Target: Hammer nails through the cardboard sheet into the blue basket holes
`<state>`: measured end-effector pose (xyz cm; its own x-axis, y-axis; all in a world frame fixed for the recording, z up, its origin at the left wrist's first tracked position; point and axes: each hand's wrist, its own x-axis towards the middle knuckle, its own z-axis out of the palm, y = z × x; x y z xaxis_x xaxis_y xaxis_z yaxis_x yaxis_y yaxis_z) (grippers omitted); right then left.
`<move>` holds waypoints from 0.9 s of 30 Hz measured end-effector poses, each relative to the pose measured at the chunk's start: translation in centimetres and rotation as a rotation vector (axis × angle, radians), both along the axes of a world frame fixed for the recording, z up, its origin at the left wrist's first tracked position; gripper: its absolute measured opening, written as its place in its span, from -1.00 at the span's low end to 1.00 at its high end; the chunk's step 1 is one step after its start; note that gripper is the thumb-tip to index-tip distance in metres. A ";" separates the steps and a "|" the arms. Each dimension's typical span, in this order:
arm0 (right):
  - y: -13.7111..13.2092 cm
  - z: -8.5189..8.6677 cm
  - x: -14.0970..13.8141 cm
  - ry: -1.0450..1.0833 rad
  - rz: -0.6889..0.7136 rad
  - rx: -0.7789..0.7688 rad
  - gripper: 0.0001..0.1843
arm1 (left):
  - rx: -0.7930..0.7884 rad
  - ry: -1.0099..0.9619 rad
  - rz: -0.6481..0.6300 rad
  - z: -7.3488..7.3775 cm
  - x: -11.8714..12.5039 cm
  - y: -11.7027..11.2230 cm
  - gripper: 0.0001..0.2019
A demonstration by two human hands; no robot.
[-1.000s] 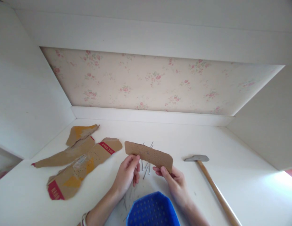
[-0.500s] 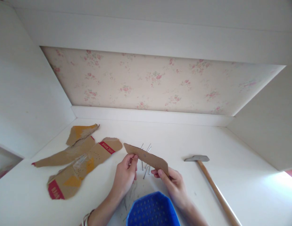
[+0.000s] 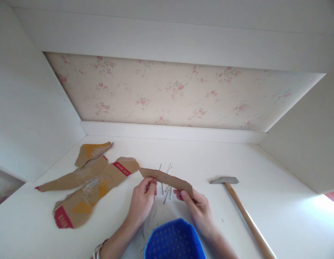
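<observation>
A narrow strip of brown cardboard (image 3: 173,181) is held up between both hands, slightly bowed and slanting down to the right. My left hand (image 3: 143,196) pinches its lower edge left of the middle, thumb and fingers closed. At the right end my right hand (image 3: 196,205) grips it, the thumb on the near face. Small greyish spots show on the strip near the left thumb. Several long nails (image 3: 166,197) lie on the white surface behind and below the strip, partly hidden by it. A blue perforated plastic basket (image 3: 173,239) stands between my forearms.
A hammer (image 3: 228,180) with a wooden handle lies at the right. Torn cardboard pieces (image 3: 94,185) with red and yellow markings and rows of small holes lie at the left. White panels and floral wallpaper (image 3: 169,95) enclose the white surface (image 3: 199,154).
The cardboard strip has bowed more, its left end dipping a little lower. Both hands keep their grip almost in place. The whole view has shifted very slightly.
</observation>
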<state>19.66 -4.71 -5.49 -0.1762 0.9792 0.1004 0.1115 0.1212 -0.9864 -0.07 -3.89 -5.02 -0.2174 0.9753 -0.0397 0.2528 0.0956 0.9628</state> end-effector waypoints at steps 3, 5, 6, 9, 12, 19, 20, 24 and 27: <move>0.1 -0.1 -0.1 0.014 -0.006 -0.009 -0.71 | -0.002 -0.054 -0.004 0.4 -0.1 -0.1 -0.75; 0.1 -0.2 -0.2 0.030 -0.017 -0.012 -0.72 | -0.014 -0.062 -0.004 0.5 -0.1 -0.1 -0.75; 0.1 -0.2 -0.2 0.039 -0.025 -0.013 -0.72 | -0.019 -0.052 -0.005 0.5 -0.1 -0.1 -0.74; 0.0 -0.3 -0.2 0.030 -0.028 -0.002 -0.72 | -0.035 -0.026 -0.009 0.2 0.0 -0.2 -0.66; 0.0 -0.3 -0.1 -0.018 -0.031 0.020 -0.72 | -0.057 -0.061 -0.025 0.0 0.0 -0.1 -0.63; 0.0 -0.1 -0.1 0.010 -0.073 0.010 -0.72 | 0.004 -0.070 -0.057 0.4 -0.2 -0.2 -0.77; 0.0 0.0 -0.1 0.013 -0.077 0.009 -0.71 | 0.007 -0.057 -0.052 0.5 -0.2 -0.3 -0.76; 0.1 0.1 -0.2 0.012 -0.084 0.005 -0.69 | -0.003 -0.073 -0.038 1.0 -0.1 -0.4 -0.71; 0.1 0.2 -0.3 0.009 -0.097 0.001 -0.68 | -0.044 -0.149 -0.050 1.0 0.0 -0.4 -0.68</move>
<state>19.32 -4.61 -5.25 -0.0801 0.9915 0.1022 0.1142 0.1110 -0.9872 -0.07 -4.27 -4.03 -0.1573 0.9814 -0.1105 0.1128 0.1290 0.9852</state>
